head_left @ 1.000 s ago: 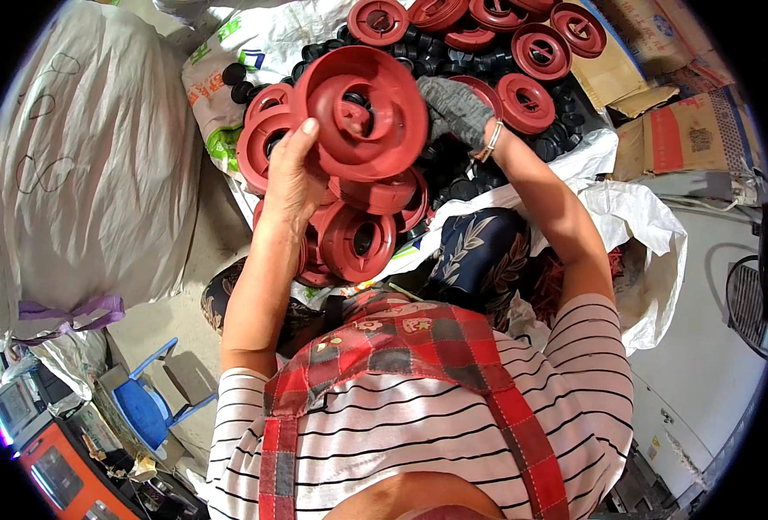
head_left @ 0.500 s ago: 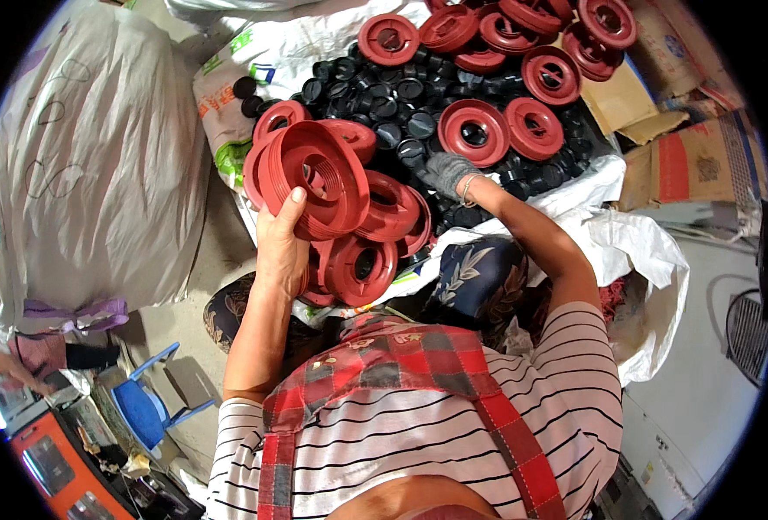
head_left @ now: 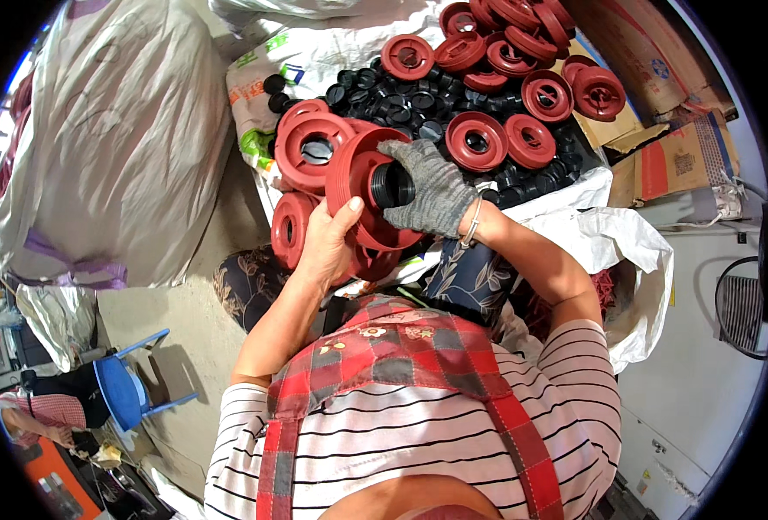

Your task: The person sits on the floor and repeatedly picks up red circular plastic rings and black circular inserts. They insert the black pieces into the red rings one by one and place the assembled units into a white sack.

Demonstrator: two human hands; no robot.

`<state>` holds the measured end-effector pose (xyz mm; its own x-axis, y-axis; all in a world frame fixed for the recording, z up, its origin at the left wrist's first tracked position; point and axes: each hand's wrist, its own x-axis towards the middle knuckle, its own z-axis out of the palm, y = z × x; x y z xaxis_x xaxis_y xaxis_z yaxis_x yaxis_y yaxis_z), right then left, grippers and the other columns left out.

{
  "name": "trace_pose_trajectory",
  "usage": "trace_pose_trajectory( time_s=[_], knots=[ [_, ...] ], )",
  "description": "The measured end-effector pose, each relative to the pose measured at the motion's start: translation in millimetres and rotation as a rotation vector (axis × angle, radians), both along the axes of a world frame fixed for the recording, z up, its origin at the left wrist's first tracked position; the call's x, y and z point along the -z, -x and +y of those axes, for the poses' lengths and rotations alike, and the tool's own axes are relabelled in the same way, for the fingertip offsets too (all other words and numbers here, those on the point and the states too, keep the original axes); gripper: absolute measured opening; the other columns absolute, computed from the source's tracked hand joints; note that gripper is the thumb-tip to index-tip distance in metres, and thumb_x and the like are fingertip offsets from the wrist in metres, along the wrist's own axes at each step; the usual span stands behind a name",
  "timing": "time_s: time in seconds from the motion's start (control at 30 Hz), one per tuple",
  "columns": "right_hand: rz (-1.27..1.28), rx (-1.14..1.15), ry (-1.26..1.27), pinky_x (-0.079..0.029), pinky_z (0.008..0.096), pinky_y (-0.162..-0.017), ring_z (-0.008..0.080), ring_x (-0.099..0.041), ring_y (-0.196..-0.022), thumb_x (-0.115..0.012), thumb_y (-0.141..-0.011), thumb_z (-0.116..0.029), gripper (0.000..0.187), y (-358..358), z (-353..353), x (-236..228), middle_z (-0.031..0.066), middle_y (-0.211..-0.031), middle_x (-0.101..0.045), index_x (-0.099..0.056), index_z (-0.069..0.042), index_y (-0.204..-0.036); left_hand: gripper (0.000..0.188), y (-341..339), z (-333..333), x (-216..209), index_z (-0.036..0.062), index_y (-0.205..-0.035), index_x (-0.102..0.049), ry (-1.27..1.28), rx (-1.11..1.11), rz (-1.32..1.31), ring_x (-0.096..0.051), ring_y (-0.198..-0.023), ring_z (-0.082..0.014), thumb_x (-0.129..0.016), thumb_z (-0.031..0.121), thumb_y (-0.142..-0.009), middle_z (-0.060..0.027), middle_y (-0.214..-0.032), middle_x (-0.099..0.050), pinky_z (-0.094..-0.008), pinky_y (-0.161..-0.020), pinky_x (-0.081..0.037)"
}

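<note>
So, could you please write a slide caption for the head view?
Bare left hand holding a red ring, gloved right hand gripping a black threaded cap at its centre.

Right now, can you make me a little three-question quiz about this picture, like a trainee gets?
1. Which grip wears the grey knitted glove?
2. True or false: the bare left grip is clear of the wide, round red plastic piece.
3. What shows at the red piece's middle?

Key:
1. The right grip.
2. False: it holds the piece by its rim.
3. A small, black, ridged round plastic part.
</note>
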<state>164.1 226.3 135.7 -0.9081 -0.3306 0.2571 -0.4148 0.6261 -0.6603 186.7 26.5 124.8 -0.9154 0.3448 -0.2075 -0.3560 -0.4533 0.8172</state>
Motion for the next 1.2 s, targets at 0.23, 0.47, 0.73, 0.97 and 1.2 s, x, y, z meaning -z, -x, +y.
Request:
trace_pose_trajectory(
  time_s=[0.23, 0.47, 0.73, 0.97, 1.2],
  knots=[
    [0.111, -0.196, -0.280, -0.041, 0.0426, -0.094, 0.0378, -0.047, -0.108, -0.073, -0.064, -0.030, 0.069, -26, -14, -24, 0.0216, -0.112, -0.051, -0.049, -0.003, -0.123, 0.048, -7, -27, -23, -0.0027, -0.120, -0.050, 0.048, 0.149, -0.077, -0.056, -0.098, -0.0155, -0.066, 0.026, -0.085, -0.0077, -0.112, -0.058, -0.0317, -0.089, -0.045],
    [-0.270, 0.091, 0.318, -0.047, 0.0381, -0.085, 0.0328, -0.058, -0.096, -0.073, -0.068, -0.032, 0.061, -33, -19, 5, 0.0195, -0.105, -0.059, -0.053, -0.001, -0.117, 0.055, -32, -12, -25, -0.0009, -0.126, -0.044, 0.289, 0.098, 0.282, -0.052, -0.105, -0.0162, -0.066, 0.028, -0.085, -0.0078, -0.117, -0.054, -0.0316, -0.091, -0.042],
    [-0.592, -0.001, 1.056, -0.053, 0.0329, -0.081, 0.0180, -0.063, -0.093, -0.062, -0.087, -0.024, 0.031, -38, -24, -6, 0.0083, -0.101, -0.065, -0.060, -0.007, -0.112, 0.075, -28, -46, -18, -0.0031, -0.139, -0.032, 0.640, 0.371, 0.724, -0.029, -0.136, -0.0323, -0.071, 0.012, -0.077, -0.0215, -0.142, -0.035, -0.0374, -0.109, -0.026],
    [-0.659, -0.034, 0.686, -0.049, 0.0322, -0.084, 0.0229, -0.063, -0.097, -0.070, -0.079, -0.030, 0.049, -17, -7, 1, 0.0095, -0.105, -0.064, -0.055, -0.003, -0.117, 0.087, -17, -40, -37, -0.0036, -0.142, -0.023, 0.850, 0.400, 0.758, -0.031, -0.135, -0.0324, -0.074, 0.015, -0.074, -0.0244, -0.143, -0.032, -0.0361, -0.108, -0.028],
    [-0.903, -0.136, 1.071, -0.051, 0.0366, -0.084, 0.0208, -0.064, -0.091, -0.046, -0.092, -0.029, 0.028, 11, -1, 51, 0.0067, -0.101, -0.067, -0.060, -0.012, -0.110, 0.072, -2, -28, -7, -0.0077, -0.135, -0.034, 0.987, 0.293, 1.289, -0.044, -0.118, -0.0420, -0.058, -0.010, -0.067, -0.0261, -0.126, -0.044, -0.0456, -0.104, -0.033]
  ],
)
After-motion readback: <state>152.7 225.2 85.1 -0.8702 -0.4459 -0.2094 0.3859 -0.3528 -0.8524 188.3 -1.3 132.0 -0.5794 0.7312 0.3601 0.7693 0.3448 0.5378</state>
